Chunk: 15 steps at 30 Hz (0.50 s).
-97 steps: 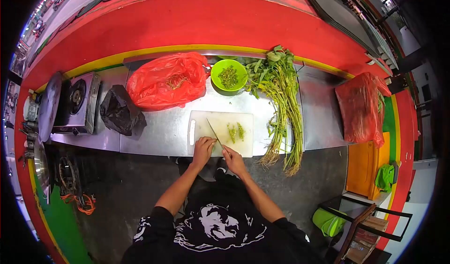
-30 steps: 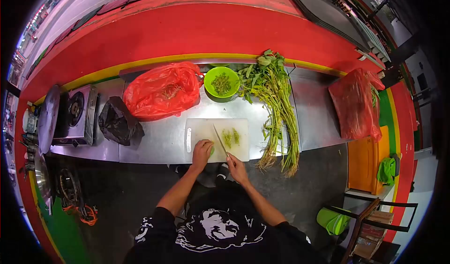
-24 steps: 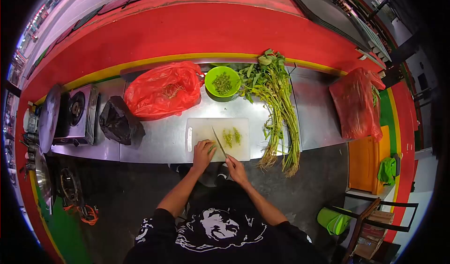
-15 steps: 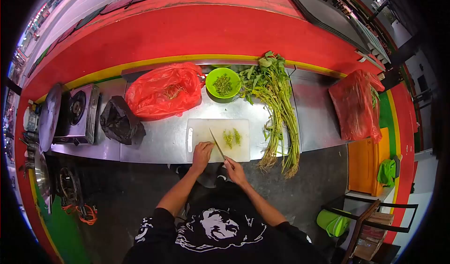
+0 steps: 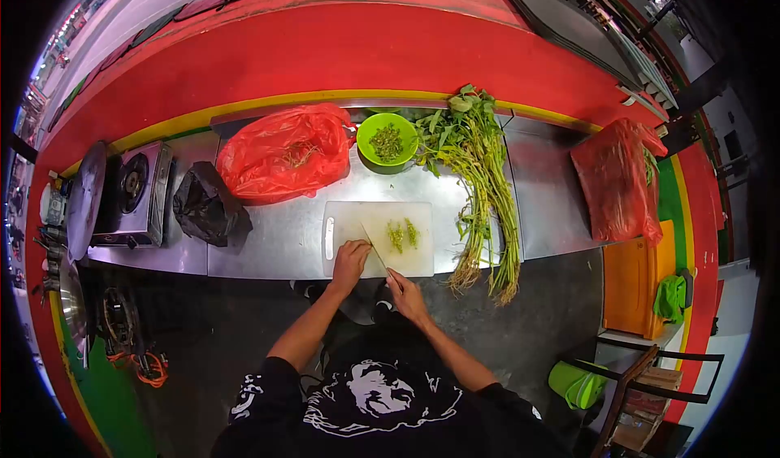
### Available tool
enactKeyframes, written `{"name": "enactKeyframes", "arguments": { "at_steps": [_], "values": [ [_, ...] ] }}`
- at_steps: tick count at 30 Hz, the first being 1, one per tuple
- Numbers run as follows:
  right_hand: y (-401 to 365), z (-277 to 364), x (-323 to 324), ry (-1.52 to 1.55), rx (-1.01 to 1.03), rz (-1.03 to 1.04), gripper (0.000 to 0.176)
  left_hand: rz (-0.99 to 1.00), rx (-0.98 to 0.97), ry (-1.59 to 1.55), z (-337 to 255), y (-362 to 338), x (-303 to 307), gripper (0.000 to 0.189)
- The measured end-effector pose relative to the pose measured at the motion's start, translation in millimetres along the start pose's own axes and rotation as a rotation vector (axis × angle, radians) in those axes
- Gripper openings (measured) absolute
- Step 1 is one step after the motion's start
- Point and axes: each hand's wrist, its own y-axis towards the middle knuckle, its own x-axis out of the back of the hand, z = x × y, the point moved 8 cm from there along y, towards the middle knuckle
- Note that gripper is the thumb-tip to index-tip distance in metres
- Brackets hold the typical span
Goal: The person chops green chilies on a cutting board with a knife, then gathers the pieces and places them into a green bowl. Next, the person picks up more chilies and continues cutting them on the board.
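Observation:
My right hand [image 5: 405, 293] is closed round the handle of a knife [image 5: 373, 243] at the near edge of the white cutting board [image 5: 337, 214]. The thin blade points away and to the left across the board. Beside the blade, on its left, my left hand [image 5: 350, 263] rests on the board with its fingers curled together; whatever is in them is hidden. Two small piles of chopped green stems [image 5: 403, 234] lie on the board, right of the blade. Beyond the board stands a green bowl [image 5: 365, 150] holding cut greens.
Long leafy stems with roots [image 5: 481, 206] lie right of the board, overhanging the steel table's [image 5: 284, 238] front edge. To the left are an open red plastic bag [image 5: 268, 153], a black bag [image 5: 203, 206] and a gas stove [image 5: 150, 202]. Another red bag [image 5: 613, 190] stands far right.
The blade now shows as a thinner line, tilted slightly differently between my hands. Both hands stay in nearly the same place on the board; the whole view has shifted a little.

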Motion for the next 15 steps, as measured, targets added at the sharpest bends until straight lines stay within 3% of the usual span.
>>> {"name": "enactKeyframes", "arguments": {
  "at_steps": [4, 7, 13, 15],
  "values": [
    [0.5, -6.4, -1.6, -0.007, -0.037, 0.004, 0.044, -0.017, 0.017, 0.001, -2.2, 0.3, 2.4, 0.015],
    [1.9, 1.8, 1.4, -0.048, 0.073, -0.064, 0.044, -0.016, 0.016, -0.017, -2.5, 2.1, 3.9, 0.015],
    [2.3, 1.0, 1.3, -0.071, -0.076, 0.030, 0.042, -0.002, 0.109, -0.046, 5.9, 0.5, -0.6, 0.014],
    [4.9, 7.0, 3.7, -0.138, 0.120, -0.081, 0.041, 0.028, 0.107, -0.025, 5.5, -0.2, -2.7, 0.015]
  ]
}}
